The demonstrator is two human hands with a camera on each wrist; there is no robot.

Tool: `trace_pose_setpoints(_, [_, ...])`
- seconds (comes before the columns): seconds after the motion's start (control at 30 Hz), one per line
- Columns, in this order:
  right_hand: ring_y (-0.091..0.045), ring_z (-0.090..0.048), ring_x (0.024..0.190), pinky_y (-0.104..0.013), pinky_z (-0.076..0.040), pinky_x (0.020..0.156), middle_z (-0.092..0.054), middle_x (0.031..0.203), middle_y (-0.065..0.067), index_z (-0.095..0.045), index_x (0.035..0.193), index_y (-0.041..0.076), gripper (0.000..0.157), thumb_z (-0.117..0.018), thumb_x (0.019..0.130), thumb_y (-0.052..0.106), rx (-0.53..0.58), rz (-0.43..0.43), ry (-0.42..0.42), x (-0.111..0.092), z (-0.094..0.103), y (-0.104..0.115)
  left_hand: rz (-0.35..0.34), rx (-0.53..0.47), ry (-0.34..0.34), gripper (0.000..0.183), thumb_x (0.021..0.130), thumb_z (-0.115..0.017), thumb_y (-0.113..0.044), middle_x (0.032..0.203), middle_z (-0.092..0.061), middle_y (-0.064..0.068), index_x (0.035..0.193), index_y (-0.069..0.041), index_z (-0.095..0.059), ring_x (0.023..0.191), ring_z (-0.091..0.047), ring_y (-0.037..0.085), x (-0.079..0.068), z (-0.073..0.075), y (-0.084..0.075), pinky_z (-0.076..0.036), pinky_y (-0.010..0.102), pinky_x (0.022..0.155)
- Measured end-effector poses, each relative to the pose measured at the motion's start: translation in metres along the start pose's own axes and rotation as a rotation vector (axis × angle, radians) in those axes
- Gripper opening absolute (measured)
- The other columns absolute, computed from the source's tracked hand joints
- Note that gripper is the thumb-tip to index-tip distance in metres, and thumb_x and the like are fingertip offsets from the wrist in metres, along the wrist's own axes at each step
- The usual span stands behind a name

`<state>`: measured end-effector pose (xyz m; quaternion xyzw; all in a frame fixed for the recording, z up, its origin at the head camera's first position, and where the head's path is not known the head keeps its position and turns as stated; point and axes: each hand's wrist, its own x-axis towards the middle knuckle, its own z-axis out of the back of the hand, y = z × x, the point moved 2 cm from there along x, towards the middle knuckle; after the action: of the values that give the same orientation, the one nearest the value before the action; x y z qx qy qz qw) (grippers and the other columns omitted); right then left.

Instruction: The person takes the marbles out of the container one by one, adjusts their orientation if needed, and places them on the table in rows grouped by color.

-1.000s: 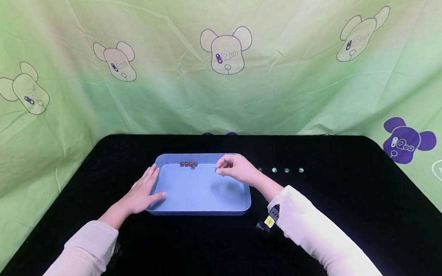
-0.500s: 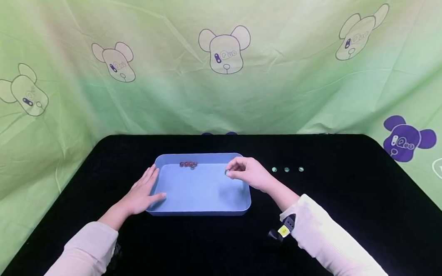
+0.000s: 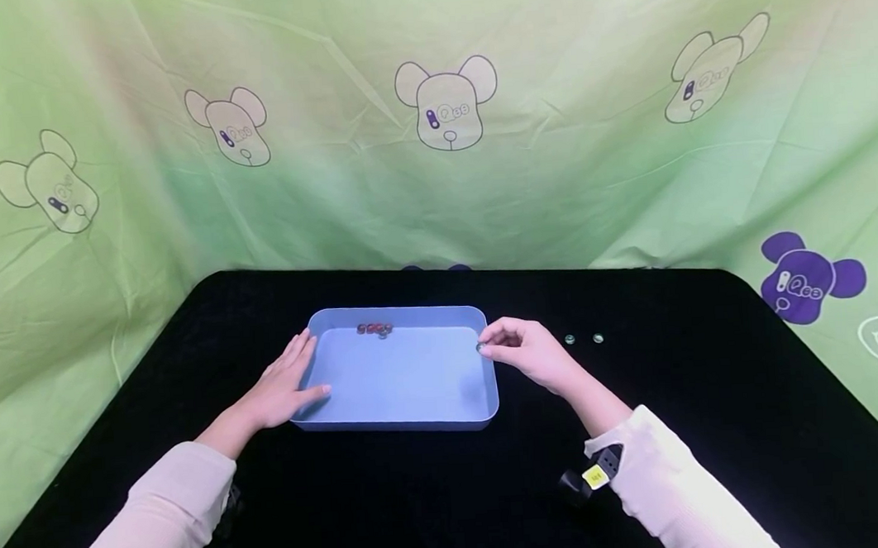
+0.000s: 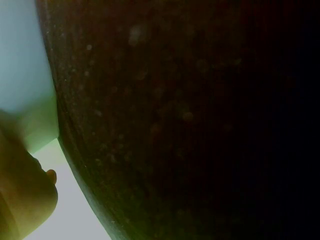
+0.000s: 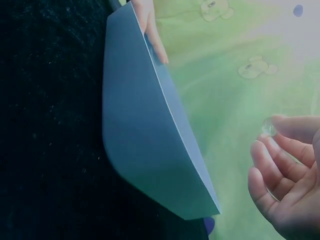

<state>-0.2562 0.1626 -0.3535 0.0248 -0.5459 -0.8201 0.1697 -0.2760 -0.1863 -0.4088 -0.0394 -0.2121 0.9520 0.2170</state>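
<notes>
My right hand [image 3: 536, 356] pinches a clear glass marble [image 5: 269, 127] between thumb and fingertips, at the right rim of a shallow blue tray [image 3: 400, 384]. In the right wrist view its other fingers curl loosely. At the tray's left end, my left hand [image 3: 281, 386] rests on the rim with fingers extended and the thumb reaching inside. A small cluster of reddish and dark marbles [image 3: 375, 329] lies along the tray's back wall. Two greenish marbles, the nearer one [image 3: 570, 339] and the farther one [image 3: 598, 338], sit on the black cloth right of the right hand.
A black cloth [image 3: 391, 500] covers the table under the tray. Green curtains [image 3: 331, 197] with bear drawings hang behind and at both sides. A small dark device with a yellow label [image 3: 595, 476] is strapped at the right wrist.
My right hand has moved right across the tray to its right rim, carrying the marble. Two marbles of the row on the cloth no longer show. The left hand stays put.
</notes>
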Motion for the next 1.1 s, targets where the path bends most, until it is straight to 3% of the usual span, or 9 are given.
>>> trace_pose_setpoints(0.33, [-0.011, -0.058, 0.070, -0.024, -0.046, 0.070, -0.060, 0.081, -0.011, -0.057, 0.092, -0.009, 0.020, -0.063, 0.076, 0.003, 0.054, 0.006, -0.044, -0.017, 0.018, -0.011, -0.005, 0.003, -0.003, 0.080, 0.083, -0.049, -0.044, 0.143, 0.000, 0.014, 0.137, 0.001, -0.010, 0.128, 0.000, 0.032, 0.000, -0.001, 0.000, -0.011, 0.053, 0.096])
trace_pose_setpoints(0.53, [-0.010, -0.058, 0.072, -0.023, -0.046, 0.070, -0.061, 0.082, -0.004, -0.055, 0.092, -0.010, 0.021, -0.062, 0.077, 0.003, 0.078, 0.019, -0.065, -0.026, 0.028, -0.017, -0.008, 0.003, 0.000, 0.080, 0.084, -0.049, -0.043, 0.143, 0.001, 0.015, 0.137, 0.002, -0.010, 0.128, 0.000, 0.032, 0.000, -0.001, -0.001, -0.010, 0.053, 0.096])
trace_pose_setpoints(1.1, [-0.015, -0.060, 0.069, -0.022, -0.047, 0.064, -0.060, 0.076, 0.000, -0.056, 0.090, -0.009, 0.019, -0.062, 0.078, 0.005, 0.002, -0.008, -0.167, -0.060, 0.062, -0.042, -0.005, -0.003, 0.006, 0.080, 0.084, -0.049, -0.043, 0.143, 0.001, 0.015, 0.137, 0.002, -0.010, 0.128, 0.000, 0.032, 0.000, 0.001, -0.002, -0.010, 0.054, 0.096])
